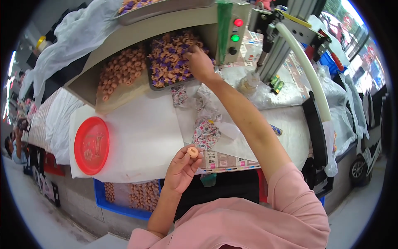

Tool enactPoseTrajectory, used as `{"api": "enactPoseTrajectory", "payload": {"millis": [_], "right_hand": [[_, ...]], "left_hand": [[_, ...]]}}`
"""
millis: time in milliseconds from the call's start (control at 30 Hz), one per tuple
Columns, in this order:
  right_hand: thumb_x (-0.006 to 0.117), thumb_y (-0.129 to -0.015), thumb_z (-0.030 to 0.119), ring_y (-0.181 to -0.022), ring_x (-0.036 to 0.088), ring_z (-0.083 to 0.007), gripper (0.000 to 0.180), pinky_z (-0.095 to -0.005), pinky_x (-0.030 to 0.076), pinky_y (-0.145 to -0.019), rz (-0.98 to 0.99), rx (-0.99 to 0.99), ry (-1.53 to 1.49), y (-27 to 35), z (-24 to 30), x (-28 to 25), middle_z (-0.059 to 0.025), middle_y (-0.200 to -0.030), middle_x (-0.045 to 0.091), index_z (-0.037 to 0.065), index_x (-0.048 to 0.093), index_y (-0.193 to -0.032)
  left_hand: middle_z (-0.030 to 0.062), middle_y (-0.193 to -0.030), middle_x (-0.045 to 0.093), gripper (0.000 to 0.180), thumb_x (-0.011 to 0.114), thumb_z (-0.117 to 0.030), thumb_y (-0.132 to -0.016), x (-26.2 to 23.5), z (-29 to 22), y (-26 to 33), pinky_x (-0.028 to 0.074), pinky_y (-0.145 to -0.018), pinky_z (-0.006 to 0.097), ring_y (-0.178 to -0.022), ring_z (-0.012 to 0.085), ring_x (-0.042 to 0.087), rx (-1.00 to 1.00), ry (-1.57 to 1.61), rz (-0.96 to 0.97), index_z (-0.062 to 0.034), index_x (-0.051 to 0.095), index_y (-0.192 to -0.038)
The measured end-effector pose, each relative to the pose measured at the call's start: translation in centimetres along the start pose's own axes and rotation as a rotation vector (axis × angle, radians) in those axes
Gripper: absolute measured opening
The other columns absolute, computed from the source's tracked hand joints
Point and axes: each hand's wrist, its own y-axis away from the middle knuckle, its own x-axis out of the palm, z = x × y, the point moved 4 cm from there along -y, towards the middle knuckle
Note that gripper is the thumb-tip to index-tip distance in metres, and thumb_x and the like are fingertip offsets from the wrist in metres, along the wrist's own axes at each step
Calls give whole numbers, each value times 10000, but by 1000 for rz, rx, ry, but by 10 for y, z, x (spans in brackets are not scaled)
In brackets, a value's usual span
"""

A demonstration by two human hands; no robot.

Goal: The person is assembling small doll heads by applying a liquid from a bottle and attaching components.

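Pinched in the fingers of my left hand (182, 168) is a small round peach-coloured plastic piece (192, 152) with an opening on its upper side, held just above the table's front edge. My right arm reaches far forward. My right hand (200, 62) is in a dark tray (159, 88) heaped with small peach and purple parts (170, 58); its fingertips are among the parts, and what they grip, if anything, is hidden. Left of the tray lies a pile of round peach pieces (122, 68) on brownish paper (124, 96), like the one in my left hand.
A red round plastic tray (92, 145) stands on the white table sheet (141, 145) at left. A floral cloth (206, 135) lies mid-table. Red and green button lights (235, 38) sit on the box at the back. A metal press column (286, 37) rises at right. Below, a blue crate (124, 211) holds round pieces.
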Motion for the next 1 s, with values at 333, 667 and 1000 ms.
{"api": "enactPoseTrajectory", "payload": {"millis": [333, 667, 1000], "right_hand": [[704, -827, 171, -690, 574, -88, 223, -234, 466, -609, 291, 648, -1077, 125, 28, -110, -36, -796, 614, 20, 670, -987], [675, -864, 122, -710, 601, -94, 174, -215, 472, -628, 122, 447, -852, 245, 48, -150, -44, -827, 647, 0, 673, -987], [651, -884, 105, -742, 624, -94, 144, -212, 495, -663, 19, 609, -975, 277, 39, -152, -49, -817, 644, -31, 628, -923]], "left_hand": [[127, -1132, 577, 317, 561, -119, -928, 2, 12, -22, 534, -890, 273, -1018, 189, 610, 17, -21, 14, 4, 490, -1211], [87, -1120, 591, 315, 601, -85, -902, 18, 50, -40, 519, -910, 292, -1032, 183, 604, 17, -180, 49, -25, 517, -1200], [80, -1041, 628, 319, 698, -85, -828, 20, 69, -38, 534, -865, 298, -959, 161, 624, 63, -294, 48, -26, 572, -1115]]}}
